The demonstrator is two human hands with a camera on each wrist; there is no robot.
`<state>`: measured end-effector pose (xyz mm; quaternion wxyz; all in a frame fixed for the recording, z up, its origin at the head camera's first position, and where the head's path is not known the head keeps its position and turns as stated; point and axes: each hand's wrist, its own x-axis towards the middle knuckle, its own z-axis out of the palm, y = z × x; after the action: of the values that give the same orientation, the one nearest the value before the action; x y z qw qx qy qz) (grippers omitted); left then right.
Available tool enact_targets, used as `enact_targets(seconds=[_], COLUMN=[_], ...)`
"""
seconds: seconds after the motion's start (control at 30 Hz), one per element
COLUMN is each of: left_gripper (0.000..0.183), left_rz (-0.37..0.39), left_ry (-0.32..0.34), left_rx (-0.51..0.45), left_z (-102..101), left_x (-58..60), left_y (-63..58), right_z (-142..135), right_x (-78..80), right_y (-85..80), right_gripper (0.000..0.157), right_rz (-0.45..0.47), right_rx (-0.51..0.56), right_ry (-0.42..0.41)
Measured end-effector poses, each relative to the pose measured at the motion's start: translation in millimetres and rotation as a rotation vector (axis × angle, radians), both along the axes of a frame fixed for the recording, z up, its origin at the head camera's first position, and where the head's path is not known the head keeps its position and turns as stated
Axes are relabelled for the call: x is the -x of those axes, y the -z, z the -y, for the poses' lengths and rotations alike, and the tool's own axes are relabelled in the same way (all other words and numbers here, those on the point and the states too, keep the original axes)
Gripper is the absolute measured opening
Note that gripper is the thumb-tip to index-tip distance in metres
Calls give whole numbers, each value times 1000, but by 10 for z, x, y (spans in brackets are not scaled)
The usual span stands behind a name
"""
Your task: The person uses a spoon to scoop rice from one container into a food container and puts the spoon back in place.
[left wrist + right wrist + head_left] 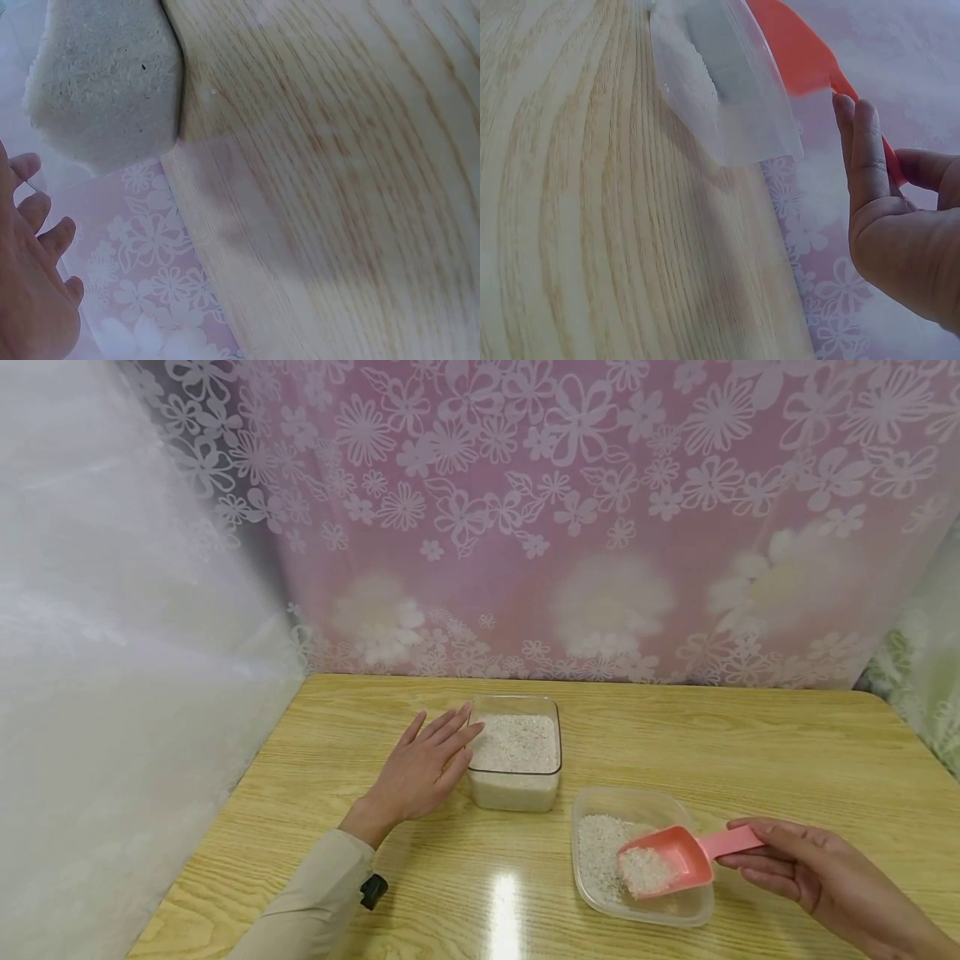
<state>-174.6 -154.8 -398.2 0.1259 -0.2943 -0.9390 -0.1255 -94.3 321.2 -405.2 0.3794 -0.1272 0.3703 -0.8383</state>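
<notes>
My right hand [832, 877] grips the handle of a pink scoop [693, 860], thumb on top and fingers beneath. White rice [647, 870] fills the front of the scoop. It is held over a clear plastic container [588, 893], where more rice [598, 852] lies heaped toward the left side. My left hand [423, 772] has its fingers extended and rests at the left rim of a clear square container [513, 793] holding a deep fill of rice [517, 743]. In the left wrist view that rice [112, 75] shows through the wall, with the fingers [56, 240] spread beside it.
Both containers stand on a wood-grain table [735, 743]. Behind its far edge hangs a pink flowered curtain [480, 527], and a whitish sheet [135, 652] hangs along the left side. A dark wristband [372, 891] sits by the left sleeve.
</notes>
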Motion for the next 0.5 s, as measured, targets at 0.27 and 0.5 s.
enact_targets(seconds=[0.27,0.5], left_gripper=[51,51], left_rz=[0,3], left_ry=[-2,-3], left_rx=[2,-2], left_z=[0,-2], left_x=[-6,-6], left_y=[-8,-10], right_z=[36,33], right_x=[1,-5], right_y=[-35,-60], right_gripper=[49,47], right_rz=[-34,-49], right_rx=[-116,-207], right_ry=[11,39])
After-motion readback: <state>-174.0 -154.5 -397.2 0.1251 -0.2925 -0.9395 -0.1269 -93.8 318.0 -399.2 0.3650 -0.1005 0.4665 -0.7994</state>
